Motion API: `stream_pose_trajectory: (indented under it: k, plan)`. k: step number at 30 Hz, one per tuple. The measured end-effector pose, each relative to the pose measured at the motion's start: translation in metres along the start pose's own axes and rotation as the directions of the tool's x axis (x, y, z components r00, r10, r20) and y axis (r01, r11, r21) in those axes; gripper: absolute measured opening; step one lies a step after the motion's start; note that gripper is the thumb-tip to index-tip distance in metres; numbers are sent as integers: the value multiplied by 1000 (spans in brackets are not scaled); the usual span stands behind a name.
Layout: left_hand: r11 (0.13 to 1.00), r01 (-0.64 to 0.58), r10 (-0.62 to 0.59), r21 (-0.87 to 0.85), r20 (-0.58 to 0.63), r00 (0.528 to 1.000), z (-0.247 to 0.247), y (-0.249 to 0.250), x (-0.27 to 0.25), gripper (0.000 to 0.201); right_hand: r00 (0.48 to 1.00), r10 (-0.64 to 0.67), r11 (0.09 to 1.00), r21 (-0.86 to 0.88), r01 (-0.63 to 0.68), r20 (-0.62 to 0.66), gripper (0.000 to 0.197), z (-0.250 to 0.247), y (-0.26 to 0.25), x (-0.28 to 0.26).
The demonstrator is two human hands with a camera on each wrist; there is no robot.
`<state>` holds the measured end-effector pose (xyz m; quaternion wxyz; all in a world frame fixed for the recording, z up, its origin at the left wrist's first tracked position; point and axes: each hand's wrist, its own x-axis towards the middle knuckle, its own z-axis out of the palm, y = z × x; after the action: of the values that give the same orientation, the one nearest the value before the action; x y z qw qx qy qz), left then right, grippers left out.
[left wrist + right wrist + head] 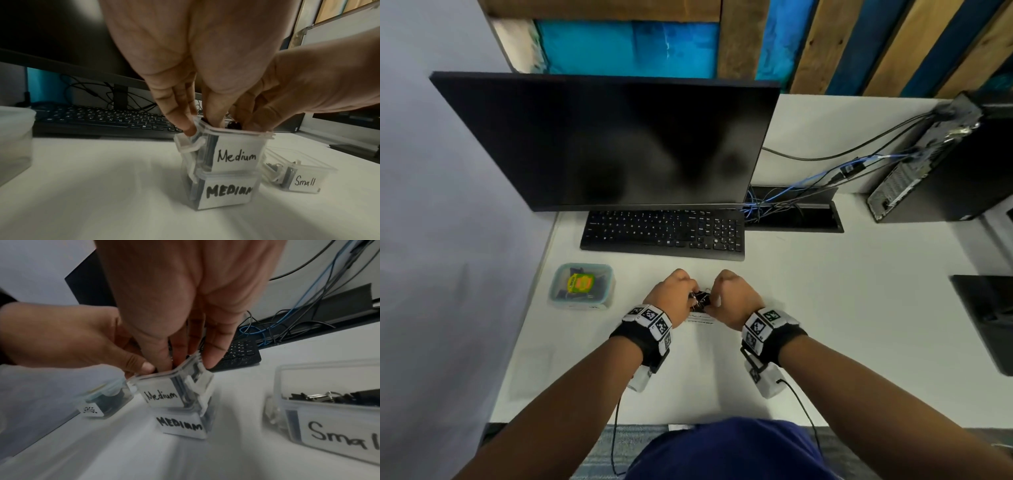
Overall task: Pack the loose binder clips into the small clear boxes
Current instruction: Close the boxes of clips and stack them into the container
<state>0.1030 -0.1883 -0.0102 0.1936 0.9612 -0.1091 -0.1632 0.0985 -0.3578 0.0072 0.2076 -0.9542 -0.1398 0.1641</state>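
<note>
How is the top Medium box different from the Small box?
The top Medium box is stacked on another box marked MEDIUM; the Small box sits by itself on the desk. Both hands, left hand and right hand, reach fingers into the top Medium box's open mouth, while nobody touches the Small box. Their labels carry different words. Both are little clear boxes with handwritten white labels and dark clips inside.
</note>
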Motion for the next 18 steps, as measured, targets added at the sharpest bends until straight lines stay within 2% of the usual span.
stream_pose_trajectory:
  k: [5,7,10,13,18]
  plan:
    - [999,-23,22,30,21,1000,-1,3,-5,34,997,65,998,6,-65,-49,22,2,1,0]
    - [999,-24,22,46,34,999,-1,4,-5,35,991,117,991,72,-112,-67,22,2,0,1]
    - [996,-26,22,86,51,998,-4,5,-3,30,986,156,983,107,-150,-53,28,2,2,4]
    - [994,-33,31,109,23,999,-8,6,-2,23,988,149,985,98,-145,-33,23,0,6,6]
    - [999,27,-27,22,-5,1000,-7,8,-2,17,987,161,985,72,-160,-11,12,-2,7,10]
